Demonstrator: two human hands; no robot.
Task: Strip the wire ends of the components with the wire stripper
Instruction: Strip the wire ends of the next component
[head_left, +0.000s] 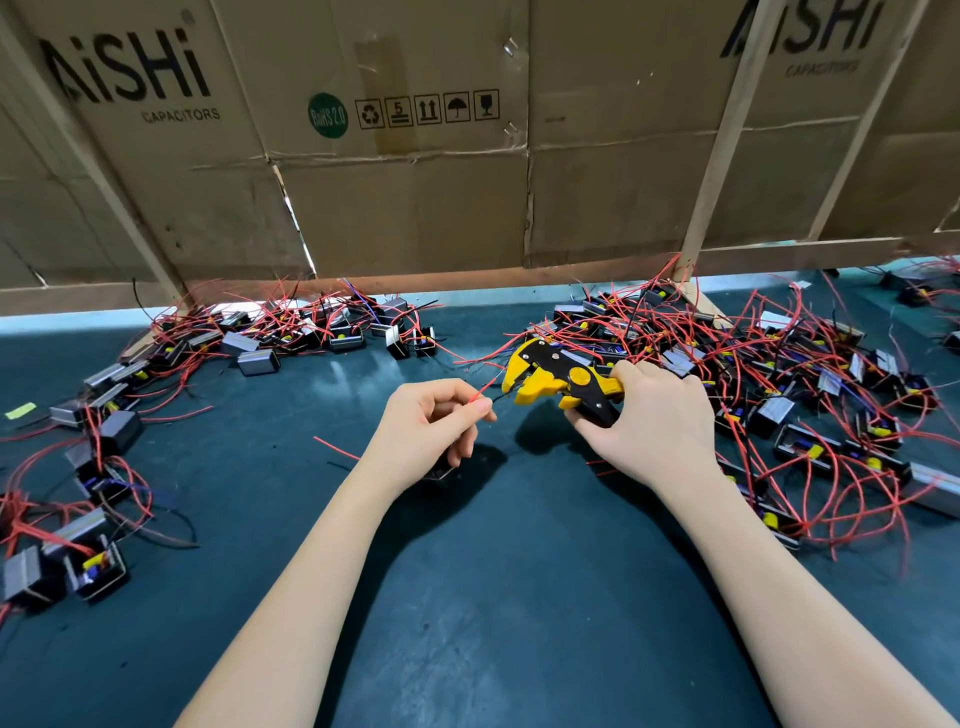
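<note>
Both bare forearms reach forward from the lower edge of view and converge toward centre.

Left hand (434, 423): raised, wrist slightly bent, palm turned inward. Thumb and index fingers (480, 406) pinched together on a thin red insulated wire (482, 388); remaining fingers curled loosely under the palm.

Right hand (655, 415): back of hand facing up, wrist roughly straight. Fingers wrapped around the handles of a yellow-and-black plastic wire stripper (558, 379), thumb underneath, knuckles on top. Tool head points left toward the left fingertips; the two hands are near, not touching.

yellow-black wire stripper (558, 382), red wires (779, 364), teal mat (519, 597)
</note>
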